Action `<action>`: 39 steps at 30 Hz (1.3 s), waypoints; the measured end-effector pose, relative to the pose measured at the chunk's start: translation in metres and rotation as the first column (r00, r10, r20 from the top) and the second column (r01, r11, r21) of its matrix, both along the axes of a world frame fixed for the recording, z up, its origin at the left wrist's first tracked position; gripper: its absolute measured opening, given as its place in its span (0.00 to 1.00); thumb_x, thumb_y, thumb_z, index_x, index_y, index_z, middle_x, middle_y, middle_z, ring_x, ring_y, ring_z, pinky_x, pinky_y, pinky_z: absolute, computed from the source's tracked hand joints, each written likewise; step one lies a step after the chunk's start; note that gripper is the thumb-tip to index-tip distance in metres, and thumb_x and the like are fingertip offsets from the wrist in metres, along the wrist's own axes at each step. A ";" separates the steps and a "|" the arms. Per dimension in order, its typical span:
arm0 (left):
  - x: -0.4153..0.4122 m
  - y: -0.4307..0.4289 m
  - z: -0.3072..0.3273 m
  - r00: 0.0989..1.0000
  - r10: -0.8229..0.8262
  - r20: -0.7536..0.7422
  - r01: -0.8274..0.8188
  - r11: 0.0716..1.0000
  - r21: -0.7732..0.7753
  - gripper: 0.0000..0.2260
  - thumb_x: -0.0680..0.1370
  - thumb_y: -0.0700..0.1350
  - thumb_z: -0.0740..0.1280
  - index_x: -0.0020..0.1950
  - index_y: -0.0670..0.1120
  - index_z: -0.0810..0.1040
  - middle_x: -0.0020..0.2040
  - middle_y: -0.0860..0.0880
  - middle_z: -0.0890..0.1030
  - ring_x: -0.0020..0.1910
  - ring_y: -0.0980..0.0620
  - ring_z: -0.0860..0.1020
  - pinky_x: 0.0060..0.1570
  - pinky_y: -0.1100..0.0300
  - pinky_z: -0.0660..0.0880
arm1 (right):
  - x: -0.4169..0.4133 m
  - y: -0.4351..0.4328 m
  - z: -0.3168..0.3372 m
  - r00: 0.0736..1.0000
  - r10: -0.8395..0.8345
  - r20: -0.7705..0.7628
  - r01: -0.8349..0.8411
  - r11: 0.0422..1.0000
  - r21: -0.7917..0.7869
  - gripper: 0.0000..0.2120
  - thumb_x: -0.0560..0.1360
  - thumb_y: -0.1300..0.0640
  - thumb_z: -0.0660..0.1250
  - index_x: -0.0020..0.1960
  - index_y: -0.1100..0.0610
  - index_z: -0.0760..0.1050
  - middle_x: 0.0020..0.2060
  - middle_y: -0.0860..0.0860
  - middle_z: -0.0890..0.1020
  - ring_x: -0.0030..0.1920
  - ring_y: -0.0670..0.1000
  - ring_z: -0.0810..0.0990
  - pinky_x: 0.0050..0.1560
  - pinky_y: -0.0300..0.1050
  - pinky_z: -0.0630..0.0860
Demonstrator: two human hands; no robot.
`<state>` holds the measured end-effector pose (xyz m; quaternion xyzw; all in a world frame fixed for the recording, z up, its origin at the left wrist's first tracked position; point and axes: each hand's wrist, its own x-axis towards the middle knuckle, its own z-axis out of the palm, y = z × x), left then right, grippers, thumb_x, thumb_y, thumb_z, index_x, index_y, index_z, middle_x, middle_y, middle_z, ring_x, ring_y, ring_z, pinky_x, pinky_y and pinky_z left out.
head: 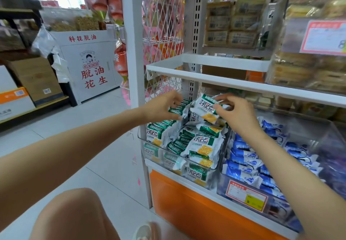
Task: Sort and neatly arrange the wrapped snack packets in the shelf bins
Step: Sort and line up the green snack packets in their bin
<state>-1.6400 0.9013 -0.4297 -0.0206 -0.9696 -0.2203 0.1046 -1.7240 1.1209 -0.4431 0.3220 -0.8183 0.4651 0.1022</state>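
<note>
In the head view, your right hand (236,115) pinches one green-and-white foil snack packet (204,110) by its upper end, thumb beneath and fingers curled over, covering that end of the wrapper. The packet hangs tilted above the back of the clear plastic bin (155,152), which holds a loose pile of matching green packets (201,147). Your left hand (161,107) reaches over the bin's back left corner, fingers curled down around upright packets there. Blur and wrappers hide the fingertips, so I cannot tell whether it grips any. Just right of that bin, a second clear bin (222,187) of blue-and-white packets (243,166) is partly covered by your right forearm (299,174). Goods above the white metal shelf (224,83) over the bin are too blurred to read.
</note>
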 end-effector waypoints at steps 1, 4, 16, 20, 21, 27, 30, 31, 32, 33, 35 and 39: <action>-0.002 0.007 0.002 1.000 -0.014 0.021 0.011 0.990 0.142 0.26 0.72 0.48 0.72 0.66 0.45 0.67 0.59 0.51 0.73 0.56 0.54 0.73 0.58 0.61 0.70 | 0.002 -0.002 0.002 0.995 0.070 0.068 -0.067 0.997 -0.041 0.06 0.74 0.58 0.69 0.50 0.51 0.79 0.43 0.47 0.82 0.38 0.40 0.77 0.38 0.31 0.72; -0.007 0.019 0.006 0.992 -0.088 0.094 0.057 0.954 0.293 0.22 0.71 0.46 0.73 0.63 0.48 0.70 0.58 0.50 0.75 0.55 0.53 0.74 0.56 0.60 0.72 | 0.011 -0.008 0.001 0.968 0.206 0.144 -0.200 0.978 -0.056 0.06 0.72 0.59 0.72 0.43 0.47 0.79 0.42 0.42 0.81 0.44 0.43 0.79 0.46 0.37 0.74; 0.013 -0.029 0.014 0.903 -0.035 0.429 0.099 0.987 -0.127 0.11 0.72 0.43 0.72 0.51 0.48 0.73 0.49 0.52 0.75 0.52 0.52 0.72 0.45 0.67 0.67 | 0.010 -0.005 -0.008 0.961 0.219 0.170 -0.222 0.975 -0.001 0.07 0.74 0.60 0.69 0.42 0.48 0.79 0.42 0.50 0.83 0.45 0.52 0.81 0.53 0.51 0.78; 0.013 -0.037 -0.006 0.903 0.036 0.428 0.161 0.896 -0.413 0.13 0.72 0.46 0.73 0.49 0.50 0.69 0.45 0.52 0.74 0.45 0.52 0.71 0.41 0.61 0.65 | 0.008 -0.005 -0.010 0.963 0.215 0.164 -0.220 0.975 0.016 0.06 0.74 0.61 0.69 0.43 0.50 0.80 0.43 0.51 0.83 0.46 0.52 0.81 0.52 0.49 0.78; 0.013 -0.039 -0.009 0.912 0.045 0.407 0.178 0.852 -0.493 0.14 0.72 0.48 0.73 0.47 0.51 0.67 0.44 0.52 0.73 0.43 0.52 0.70 0.41 0.60 0.65 | 0.008 -0.005 -0.011 0.964 0.213 0.156 -0.219 0.975 0.022 0.05 0.74 0.61 0.69 0.44 0.51 0.80 0.43 0.51 0.83 0.45 0.52 0.81 0.52 0.47 0.78; 0.014 -0.038 -0.020 0.927 0.096 0.364 0.207 0.677 -0.706 0.15 0.73 0.53 0.71 0.54 0.47 0.73 0.54 0.50 0.77 0.51 0.50 0.74 0.57 0.55 0.70 | 0.005 -0.005 -0.013 0.978 0.197 0.060 -0.204 0.970 0.135 0.05 0.75 0.62 0.68 0.47 0.55 0.81 0.40 0.44 0.81 0.38 0.39 0.75 0.38 0.23 0.69; 0.013 -0.037 -0.012 0.920 0.076 0.385 0.219 0.714 -0.665 0.17 0.74 0.53 0.70 0.59 0.47 0.76 0.57 0.50 0.77 0.55 0.50 0.76 0.57 0.59 0.70 | 0.002 -0.002 -0.013 0.983 0.186 0.013 -0.184 0.959 0.216 0.04 0.75 0.60 0.69 0.46 0.52 0.80 0.38 0.40 0.78 0.39 0.38 0.75 0.39 0.24 0.67; 0.013 -0.037 -0.009 0.918 0.068 0.391 0.218 0.737 -0.639 0.16 0.74 0.52 0.70 0.59 0.47 0.77 0.56 0.50 0.78 0.54 0.50 0.76 0.55 0.61 0.70 | 0.000 0.000 -0.013 0.985 0.172 -0.004 -0.166 0.952 0.257 0.04 0.74 0.59 0.69 0.46 0.51 0.80 0.39 0.41 0.79 0.40 0.41 0.76 0.42 0.29 0.69; 0.012 -0.037 -0.008 0.917 0.064 0.393 0.213 0.756 -0.619 0.15 0.74 0.52 0.70 0.58 0.47 0.77 0.54 0.50 0.79 0.53 0.51 0.76 0.53 0.61 0.70 | -0.002 0.002 -0.012 0.988 0.155 -0.018 -0.142 0.940 0.311 0.03 0.74 0.57 0.70 0.47 0.51 0.80 0.40 0.43 0.80 0.42 0.44 0.77 0.46 0.36 0.72; 0.012 -0.036 -0.009 0.919 0.059 0.389 0.209 0.766 -0.608 0.13 0.74 0.51 0.70 0.55 0.47 0.76 0.52 0.51 0.80 0.50 0.50 0.76 0.52 0.60 0.71 | -0.004 0.003 -0.011 0.990 0.140 -0.023 -0.121 0.920 0.373 0.04 0.73 0.55 0.71 0.48 0.50 0.81 0.42 0.45 0.81 0.45 0.46 0.77 0.49 0.41 0.73; 0.012 -0.034 -0.013 0.928 0.055 0.369 0.207 0.748 -0.630 0.09 0.74 0.50 0.70 0.46 0.50 0.72 0.48 0.51 0.80 0.45 0.51 0.74 0.53 0.56 0.73 | -0.006 0.007 -0.011 0.991 0.135 -0.022 -0.107 0.867 0.487 0.08 0.72 0.51 0.71 0.51 0.49 0.81 0.46 0.45 0.82 0.49 0.48 0.77 0.55 0.47 0.72; 0.009 -0.034 -0.022 0.938 0.069 0.339 0.194 0.705 -0.682 0.09 0.73 0.52 0.70 0.45 0.50 0.72 0.47 0.51 0.80 0.43 0.52 0.72 0.55 0.56 0.72 | -0.006 0.007 -0.015 0.985 0.105 -0.137 -0.004 0.808 0.589 0.13 0.73 0.45 0.69 0.55 0.48 0.79 0.51 0.47 0.81 0.50 0.49 0.73 0.55 0.47 0.67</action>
